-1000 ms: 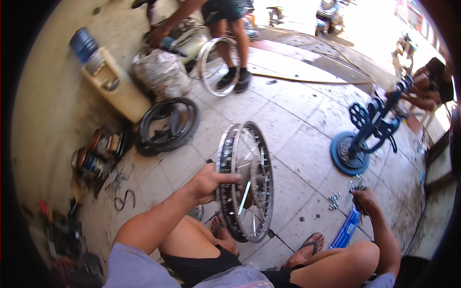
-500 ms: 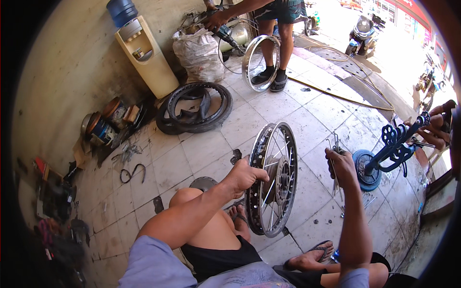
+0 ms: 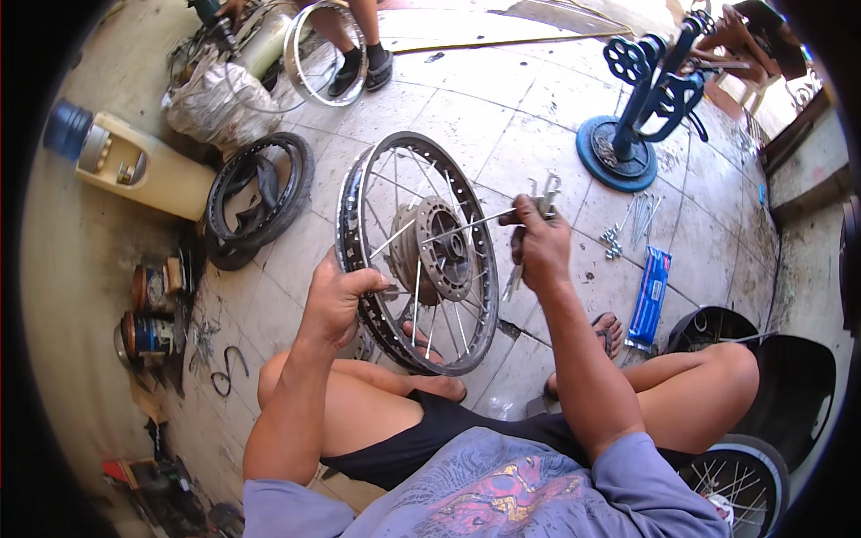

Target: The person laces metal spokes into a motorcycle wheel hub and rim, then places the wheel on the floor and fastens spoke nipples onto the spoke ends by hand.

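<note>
My left hand grips the near left side of a spoked wheel, whose black rim and grey hub are held upright, tilted toward me, in front of my legs. My right hand is closed around a small bundle of loose metal spokes beside the wheel's right side; one spoke reaches from it across toward the hub. Right of that hand, loose spokes, small silver nipples and a long blue packet lie on the tiled floor.
A blue stand is at upper right, a seated person behind it. Another person's legs stand by a silver rim. Tyres, a sack, a water dispenser and cans line the left; another wheel is at lower right.
The view has swung, lifting the background in the picture. My right hand has risen from low on the right to beside the wheel, which now faces me more openly.
</note>
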{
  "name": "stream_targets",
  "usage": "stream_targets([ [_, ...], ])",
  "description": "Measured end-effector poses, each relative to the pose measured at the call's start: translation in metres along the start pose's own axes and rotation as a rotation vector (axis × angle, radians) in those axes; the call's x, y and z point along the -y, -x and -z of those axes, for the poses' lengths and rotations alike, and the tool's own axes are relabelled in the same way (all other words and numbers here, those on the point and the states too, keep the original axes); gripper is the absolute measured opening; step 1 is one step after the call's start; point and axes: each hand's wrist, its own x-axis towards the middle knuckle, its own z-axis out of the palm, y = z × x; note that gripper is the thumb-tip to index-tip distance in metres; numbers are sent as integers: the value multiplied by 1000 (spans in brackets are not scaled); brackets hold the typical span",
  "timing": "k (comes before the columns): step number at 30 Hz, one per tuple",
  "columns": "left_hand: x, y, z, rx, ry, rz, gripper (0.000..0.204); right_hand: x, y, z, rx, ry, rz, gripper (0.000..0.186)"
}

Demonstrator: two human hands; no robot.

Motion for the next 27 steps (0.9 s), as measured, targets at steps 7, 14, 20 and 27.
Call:
stream_targets([
  [7,-2,5,-8,40,-51,-45,36,-18,23,-39,22,407,335,30],
  [14,-12,4,-17,142,-130,-49,60,-19,21,-45,22,425,331,22],
  [20,-21,12,-28,195,-71,-77,61,-11,20,-38,129,380,258,19],
  [27,-6,-4,-33,287,-75,-111,75,-27,11,-27,235,693,107,22],
])
